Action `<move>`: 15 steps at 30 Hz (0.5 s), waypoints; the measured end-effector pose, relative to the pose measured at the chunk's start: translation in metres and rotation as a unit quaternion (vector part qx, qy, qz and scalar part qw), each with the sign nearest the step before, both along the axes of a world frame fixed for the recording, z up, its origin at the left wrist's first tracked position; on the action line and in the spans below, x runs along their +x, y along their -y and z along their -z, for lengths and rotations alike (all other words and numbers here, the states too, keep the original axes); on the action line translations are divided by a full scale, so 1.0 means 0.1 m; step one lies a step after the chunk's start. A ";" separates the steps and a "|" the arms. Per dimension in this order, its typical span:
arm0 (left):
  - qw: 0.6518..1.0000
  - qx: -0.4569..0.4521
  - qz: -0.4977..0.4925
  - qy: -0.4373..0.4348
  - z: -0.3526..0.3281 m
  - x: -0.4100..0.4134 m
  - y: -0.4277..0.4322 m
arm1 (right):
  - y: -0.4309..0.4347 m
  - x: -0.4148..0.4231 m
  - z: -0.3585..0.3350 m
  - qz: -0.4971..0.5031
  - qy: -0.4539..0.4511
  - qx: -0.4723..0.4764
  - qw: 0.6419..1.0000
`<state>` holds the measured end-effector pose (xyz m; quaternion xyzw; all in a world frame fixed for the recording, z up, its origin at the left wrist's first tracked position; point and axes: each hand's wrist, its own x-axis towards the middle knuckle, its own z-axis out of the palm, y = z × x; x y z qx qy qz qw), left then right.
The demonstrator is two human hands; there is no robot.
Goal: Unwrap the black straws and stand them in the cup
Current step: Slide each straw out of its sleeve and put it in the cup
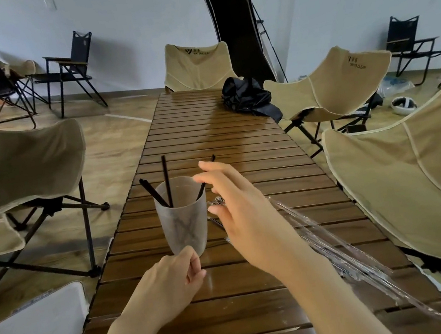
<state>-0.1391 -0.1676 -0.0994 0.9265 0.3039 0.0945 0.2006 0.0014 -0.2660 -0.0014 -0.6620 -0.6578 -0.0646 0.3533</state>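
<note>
Straws, thin black plastic (166, 175), lean in frosted translucent cup (185, 229) mid-frame. Right hand (241, 221) spread; left hand (171, 285) curled at base, grip unclear. Steady cup, release gently.

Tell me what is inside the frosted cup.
Three black straws stand in the cup. The right hand covers part of the third, and the frosted wall blurs their lower ends.

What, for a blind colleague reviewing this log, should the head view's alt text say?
Three black straws stand in a frosted cup on a slatted wooden table. The person's open right hand hovers beside the rim, the left hand curled at the cup's base. Clear wrappers lie to the right.
</note>
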 end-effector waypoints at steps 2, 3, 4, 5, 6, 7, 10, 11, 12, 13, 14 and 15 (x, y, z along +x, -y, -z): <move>1.000 -0.004 0.003 -0.009 -0.01 0.00 0.00 | 0.02 0.07 0.05 0.035 -0.008 0.006 0.999; 1.000 -0.004 0.006 -0.011 -0.01 0.00 0.00 | 0.03 0.12 0.06 0.063 -0.024 0.013 0.998; 1.000 -0.003 0.009 -0.012 -0.01 0.01 0.00 | 0.04 0.18 0.08 0.091 -0.047 0.015 0.995; 1.000 -0.002 0.010 -0.012 -0.02 0.01 0.01 | 0.05 0.26 0.11 0.117 -0.064 0.011 0.991; 1.000 -0.003 0.011 -0.012 -0.02 0.01 0.01 | 0.07 0.33 0.15 0.141 -0.068 -0.011 0.988; 1.000 -0.004 0.012 -0.012 -0.02 0.01 0.01 | 0.09 0.41 0.20 0.163 -0.062 -0.057 0.983; 1.000 -0.001 0.014 -0.009 -0.03 0.05 0.04 | 0.21 0.55 0.43 0.202 -0.047 -0.276 0.939; 1.000 0.000 0.015 -0.009 -0.03 0.06 0.05 | 0.24 0.55 0.52 0.204 -0.041 -0.335 0.919; 1.000 0.001 0.016 -0.009 -0.04 0.07 0.06 | 0.26 0.54 0.60 0.203 -0.033 -0.374 0.904; 1.000 0.001 0.016 -0.009 -0.04 0.08 0.07 | 0.28 0.52 0.67 0.200 -0.030 -0.395 0.896; 1.000 -0.001 0.016 -0.008 -0.04 0.09 0.07 | 0.29 0.51 0.72 0.201 -0.025 -0.404 0.892; 1.000 -0.004 0.016 -0.006 -0.04 0.09 0.08 | 0.30 0.51 0.76 0.202 -0.020 -0.403 0.892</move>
